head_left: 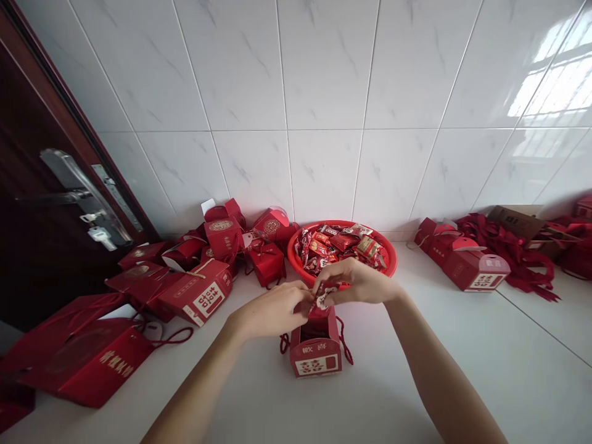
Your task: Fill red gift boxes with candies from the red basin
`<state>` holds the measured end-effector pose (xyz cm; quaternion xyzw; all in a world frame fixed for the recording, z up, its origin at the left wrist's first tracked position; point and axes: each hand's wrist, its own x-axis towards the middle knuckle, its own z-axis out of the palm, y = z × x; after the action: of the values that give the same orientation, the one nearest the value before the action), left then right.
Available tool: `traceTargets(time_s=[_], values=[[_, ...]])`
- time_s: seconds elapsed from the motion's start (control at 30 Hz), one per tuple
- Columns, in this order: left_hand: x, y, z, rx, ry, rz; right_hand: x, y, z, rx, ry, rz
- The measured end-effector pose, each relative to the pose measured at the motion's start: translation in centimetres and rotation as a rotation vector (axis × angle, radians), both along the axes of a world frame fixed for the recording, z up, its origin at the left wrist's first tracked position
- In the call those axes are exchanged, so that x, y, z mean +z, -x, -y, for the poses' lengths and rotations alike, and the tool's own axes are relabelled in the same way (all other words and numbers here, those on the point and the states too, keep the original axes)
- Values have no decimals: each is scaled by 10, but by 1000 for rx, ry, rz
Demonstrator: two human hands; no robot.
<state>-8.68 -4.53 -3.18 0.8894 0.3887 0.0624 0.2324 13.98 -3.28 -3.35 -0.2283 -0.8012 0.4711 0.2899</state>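
A small red gift box (pixel 316 350) with an open top and dark red cord handles stands on the white surface in front of me. Above its far end, my right hand (pixel 356 282) pinches a red-and-white wrapped candy (pixel 325 297). My left hand (pixel 275 308) reaches in from the other side with its fingers curled together, close to the candy and the box's far flap. Whatever those left fingers grip is hidden. Just behind both hands sits a round red plastic basket (pixel 392 258), filled with wrapped candies (pixel 340 242).
Many red gift boxes (pixel 197 290) are heaped on the left, beside a dark door (pixel 46 246) with keys in its lock. More boxes (pixel 476 268) and red ribbons (pixel 520 253) lie on the right, near a brown carton (pixel 518 223). A tiled wall (pixel 324 166) rises behind.
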Motion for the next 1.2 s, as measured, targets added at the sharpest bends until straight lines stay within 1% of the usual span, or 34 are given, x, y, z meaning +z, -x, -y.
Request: traceTargets(time_s=[0.07, 0.13, 0.2, 0.33, 0.43, 0.53, 0.63, 0.67, 0.73, 0.8, 0.87, 0.97, 1.07, 1.2], values=[[-1, -1, -2, -17, 48, -12, 5, 10, 10, -1, -137, 188], [-1, -2, -1, -39, 50, 11, 8, 17, 18, -18, -217, 351], [1, -1, 1, -67, 17, 40, 12, 21, 26, -66, -256, 517], [5, 2, 12, -127, -80, 111, 22, 15, 43, -247, -316, 819], [8, 2, 22, -130, -128, 161, 25, 11, 51, -268, -322, 937], [7, -1, 26, -101, -152, 170, 18, 15, 53, -224, -314, 1000], [4, -3, 23, -103, -151, 181, 7, 26, 49, -170, -242, 1053], [3, -3, 20, -105, -151, 184, 3, 30, 47, -172, -230, 1066], [2, -3, 15, -105, -151, 191, -1, 36, 44, -203, -255, 1087], [3, -3, 12, -106, -143, 200, -3, 39, 43, -228, -290, 1112], [5, -2, 10, -114, -122, 207, -4, 41, 42, -234, -292, 1134], [8, -2, 11, -120, -99, 208, -10, 44, 40, -217, -305, 1096], [9, -3, 12, -117, -102, 197, -18, 50, 35, -168, -326, 1077], [8, -1, 11, -119, -101, 185, -24, 56, 28, -117, -268, 1089]])
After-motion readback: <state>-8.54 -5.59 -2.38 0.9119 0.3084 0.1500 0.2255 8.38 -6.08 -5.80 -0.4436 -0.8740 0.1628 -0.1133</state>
